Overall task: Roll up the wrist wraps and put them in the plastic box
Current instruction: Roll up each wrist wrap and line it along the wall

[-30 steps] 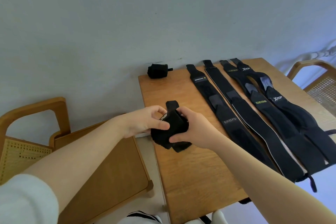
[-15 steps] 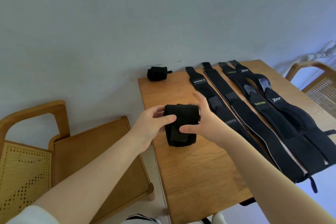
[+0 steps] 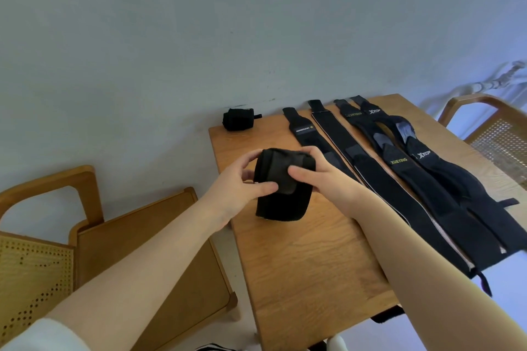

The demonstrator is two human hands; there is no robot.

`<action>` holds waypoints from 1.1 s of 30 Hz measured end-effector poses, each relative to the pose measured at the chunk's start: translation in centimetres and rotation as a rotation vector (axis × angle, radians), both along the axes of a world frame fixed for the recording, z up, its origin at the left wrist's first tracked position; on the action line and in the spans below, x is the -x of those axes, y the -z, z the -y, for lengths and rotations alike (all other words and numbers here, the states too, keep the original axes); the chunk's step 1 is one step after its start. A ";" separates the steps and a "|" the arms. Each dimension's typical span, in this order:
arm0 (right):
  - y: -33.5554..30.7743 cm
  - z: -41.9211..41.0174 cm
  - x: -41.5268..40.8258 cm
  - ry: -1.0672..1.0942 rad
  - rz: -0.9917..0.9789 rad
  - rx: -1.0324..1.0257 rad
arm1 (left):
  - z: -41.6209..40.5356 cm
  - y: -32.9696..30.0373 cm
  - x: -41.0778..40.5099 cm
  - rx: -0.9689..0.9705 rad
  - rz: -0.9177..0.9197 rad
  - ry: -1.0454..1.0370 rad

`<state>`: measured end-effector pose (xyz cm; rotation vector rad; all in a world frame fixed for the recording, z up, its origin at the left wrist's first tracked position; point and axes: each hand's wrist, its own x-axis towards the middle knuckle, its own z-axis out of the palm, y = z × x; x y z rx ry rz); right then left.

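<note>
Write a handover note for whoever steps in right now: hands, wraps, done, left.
Left hand and right hand both grip the black fabric wrist wrap being rolled, over the wooden table.
Done: one small rolled black wrap sits at the table's far left corner.
Left: finish this roll; four long flat black wraps lie side by side to the right, unrolled.
No plastic box is in view; nothing is boxed as far as I can see.

Wooden table (image 3: 310, 259) (flat wraps (image 3: 370, 171), one roll (image 3: 238, 120))
</note>
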<state>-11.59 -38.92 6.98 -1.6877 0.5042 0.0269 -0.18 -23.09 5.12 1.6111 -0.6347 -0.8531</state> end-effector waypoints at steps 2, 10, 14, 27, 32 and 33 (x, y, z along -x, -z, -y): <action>0.1 0.3 -0.6 0.043 0.001 0.020 | 0.6 -0.1 -0.2 -0.004 0.024 -0.042; -1.8 2.7 -2.2 0.248 0.004 -0.121 | 4.0 -2.7 0.4 0.058 0.249 -0.059; -4.6 4.8 -2.7 0.235 0.114 -0.138 | 6.4 -6.0 0.0 0.142 0.338 -0.064; -17.0 8.7 -4.5 0.015 0.692 0.327 | 10.3 -18.3 -2.5 0.386 0.398 -0.151; -18.9 9.3 -4.4 0.084 0.626 0.218 | 10.3 -19.9 -2.0 0.356 0.497 -0.076; -19.1 9.3 -4.2 0.078 0.591 0.168 | 10.4 -20.0 -1.7 0.351 0.509 -0.083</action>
